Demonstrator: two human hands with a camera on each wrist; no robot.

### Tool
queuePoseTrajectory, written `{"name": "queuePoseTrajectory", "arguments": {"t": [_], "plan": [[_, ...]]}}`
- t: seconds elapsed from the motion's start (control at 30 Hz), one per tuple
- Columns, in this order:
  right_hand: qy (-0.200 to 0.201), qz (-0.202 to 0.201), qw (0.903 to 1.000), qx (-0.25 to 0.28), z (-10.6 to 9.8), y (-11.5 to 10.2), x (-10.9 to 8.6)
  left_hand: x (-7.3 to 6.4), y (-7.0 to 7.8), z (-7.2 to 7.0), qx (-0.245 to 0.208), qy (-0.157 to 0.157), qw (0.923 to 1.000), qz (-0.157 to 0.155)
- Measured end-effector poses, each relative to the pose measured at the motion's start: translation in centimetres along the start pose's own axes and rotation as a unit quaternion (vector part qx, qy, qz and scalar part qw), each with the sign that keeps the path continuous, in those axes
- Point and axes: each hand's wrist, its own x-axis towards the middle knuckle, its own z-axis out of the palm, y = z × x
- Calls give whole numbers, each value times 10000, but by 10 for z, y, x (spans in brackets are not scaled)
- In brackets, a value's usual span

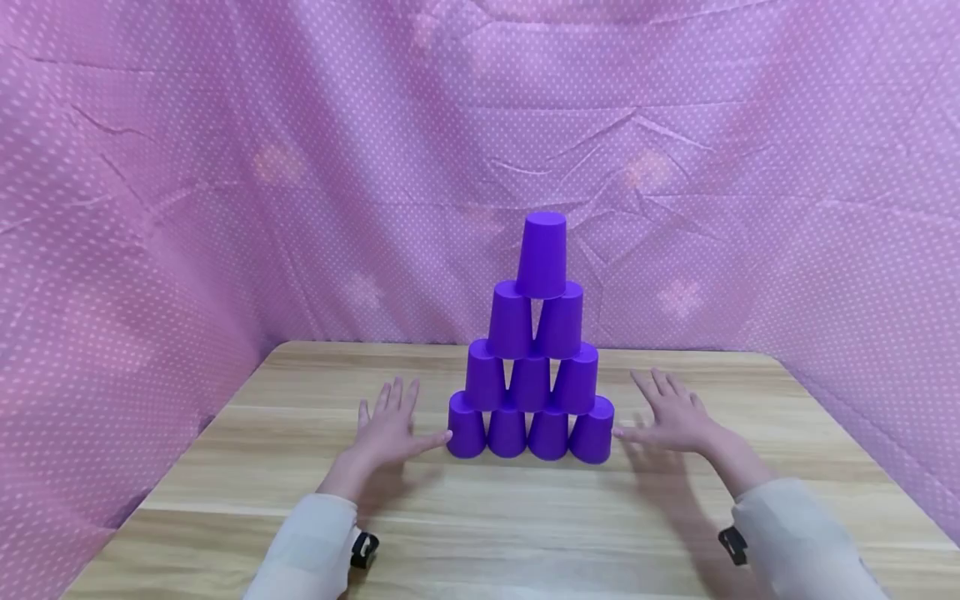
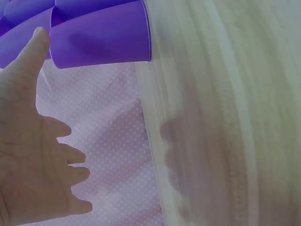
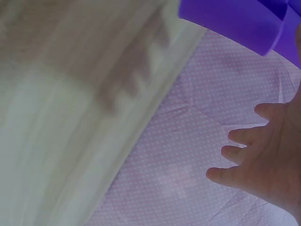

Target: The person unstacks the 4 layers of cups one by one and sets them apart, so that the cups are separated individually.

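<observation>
Purple cups stand upside down in a pyramid, with a single top cup and several along the bottom row. My left hand is spread beside the bottom left cup, its thumb tip at that cup's side; whether it touches I cannot tell. On the other side, my right hand is spread too, the thumb pointing at the bottom right cup from very close. Neither hand holds anything. In the left wrist view the thumb overlaps the edge of a purple cup. The right wrist view shows straight fingers below a cup.
The pyramid stands on a light wood-grain table with rounded far corners. Behind it and at both sides hangs a pink dotted cloth. Both forearms wear pale sleeves, with a black strap near the left wrist.
</observation>
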Motion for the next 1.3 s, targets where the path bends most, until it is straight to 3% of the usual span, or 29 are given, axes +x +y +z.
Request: {"name": "queuePoseTrajectory", "arguments": {"t": [0.3,0.47,0.6,0.73,0.87,1.0,1.23,1.3], "plan": [[35,-156,9998,106,-26,-11,14,1,2,1,-748,19,9972,-29],[269,-371,9980,442,-45,-19,26,4,4,6,-1529,191,9880,54],[479,-495,9938,875,-64,-30,36,5,6,11,-2456,239,9690,109],[517,-607,9896,1197,-80,-42,43,3,7,16,-3213,168,9468,-50],[406,-561,9891,1296,-89,-50,49,3,9,21,-3636,60,9314,-138],[395,-615,9875,1398,-95,-56,57,3,11,24,-3956,41,9184,0],[466,-583,9854,1533,-111,-73,72,9,11,35,-4721,138,8802,465],[489,-505,9828,1707,-115,-79,76,10,11,38,-4830,160,8739,528]]}}
